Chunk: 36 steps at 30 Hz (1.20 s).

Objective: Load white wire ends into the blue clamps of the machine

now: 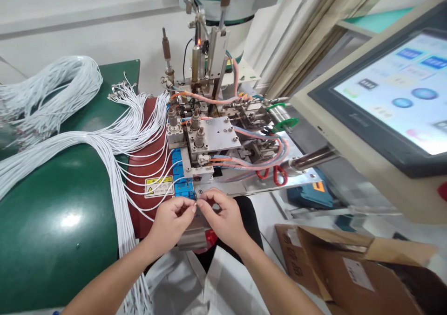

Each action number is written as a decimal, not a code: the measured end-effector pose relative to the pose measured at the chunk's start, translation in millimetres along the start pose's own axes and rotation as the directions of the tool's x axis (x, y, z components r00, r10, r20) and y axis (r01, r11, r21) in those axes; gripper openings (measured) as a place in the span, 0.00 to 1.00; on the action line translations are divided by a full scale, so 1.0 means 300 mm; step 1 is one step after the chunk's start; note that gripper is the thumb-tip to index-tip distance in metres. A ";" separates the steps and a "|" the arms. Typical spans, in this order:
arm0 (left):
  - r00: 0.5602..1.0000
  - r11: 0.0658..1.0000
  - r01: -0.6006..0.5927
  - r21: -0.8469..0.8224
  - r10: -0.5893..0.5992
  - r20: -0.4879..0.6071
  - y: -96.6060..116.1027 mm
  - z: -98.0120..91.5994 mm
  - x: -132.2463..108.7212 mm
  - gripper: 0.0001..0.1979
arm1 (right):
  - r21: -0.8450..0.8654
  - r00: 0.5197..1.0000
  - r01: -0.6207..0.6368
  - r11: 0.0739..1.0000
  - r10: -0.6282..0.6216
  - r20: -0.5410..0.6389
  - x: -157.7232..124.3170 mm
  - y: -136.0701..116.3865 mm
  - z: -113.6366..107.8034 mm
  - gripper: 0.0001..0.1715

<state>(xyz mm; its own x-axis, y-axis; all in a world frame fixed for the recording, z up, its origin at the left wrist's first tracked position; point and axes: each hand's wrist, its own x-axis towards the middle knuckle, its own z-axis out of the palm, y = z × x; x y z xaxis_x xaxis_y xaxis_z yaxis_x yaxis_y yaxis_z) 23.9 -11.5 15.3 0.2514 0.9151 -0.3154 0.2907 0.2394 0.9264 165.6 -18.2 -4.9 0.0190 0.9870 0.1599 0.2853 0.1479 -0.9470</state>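
Observation:
My left hand (172, 221) and my right hand (221, 215) meet at the near end of the blue fixtures (182, 176). The fingers of both are pinched together around something too small to make out. A white cable (145, 209) runs from the bundle toward my left hand. More white cables (111, 166) fan over the brown-red plate (139, 222), several with their ends in the blue fixtures. A yellow and white warning label (159, 187) lies on that plate.
Behind the hands stands a metal machine (216, 138) with tubes and a green-flanged spool (281, 118). A touch screen (398, 91) hangs at the right, above an open cardboard box (359, 273). On the green table (63, 222), a coiled cable bundle (66, 86) lies at the back left.

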 end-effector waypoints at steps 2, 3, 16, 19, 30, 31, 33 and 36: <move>1.000 1.000 0.001 -0.007 -0.001 0.026 -0.006 0.000 0.002 0.07 | -0.057 0.999 0.051 0.997 -0.050 0.018 0.004 -0.006 -0.004 0.07; 1.000 1.000 -0.004 -0.008 0.005 0.014 -0.009 0.002 0.001 0.08 | -0.080 0.997 0.072 0.994 -0.072 0.004 0.003 -0.008 0.000 0.07; 0.986 0.996 -0.014 -0.088 -0.001 -0.165 -0.015 0.022 -0.014 0.07 | 0.081 0.983 -0.082 0.993 0.094 -0.159 -0.033 0.017 0.055 0.07; 0.992 0.999 -0.017 -0.042 0.011 -0.124 -0.021 0.020 -0.009 0.08 | 0.185 0.987 -0.123 0.975 0.140 -0.079 -0.024 0.018 0.045 0.04; 0.986 0.997 -0.024 -0.071 0.012 -0.169 -0.025 0.030 -0.010 0.08 | 0.209 0.968 -0.178 0.962 0.209 -0.139 -0.026 0.006 0.067 0.06; 0.985 0.996 -0.020 -0.082 0.005 -0.173 -0.026 0.030 -0.010 0.08 | 0.179 0.971 -0.163 0.970 0.190 -0.143 -0.025 0.005 0.066 0.06; 0.984 0.995 -0.011 -0.098 -0.007 -0.176 -0.024 0.031 -0.009 0.08 | 0.136 0.976 -0.145 0.980 0.164 -0.146 -0.024 0.003 0.064 0.06; 0.983 0.995 -0.010 -0.101 -0.009 -0.183 -0.020 0.030 -0.010 0.08 | 0.190 0.970 -0.172 0.967 0.200 -0.140 -0.020 0.002 0.063 0.06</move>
<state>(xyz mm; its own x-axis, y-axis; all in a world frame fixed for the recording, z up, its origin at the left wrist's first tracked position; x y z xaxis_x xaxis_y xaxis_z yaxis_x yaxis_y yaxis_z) 29.6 -18.7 8.8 0.0754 0.9568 -0.2808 0.1933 0.2623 0.9454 147.6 -22.9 -11.5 0.2093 0.9778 0.0049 0.0909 -0.0145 -0.9958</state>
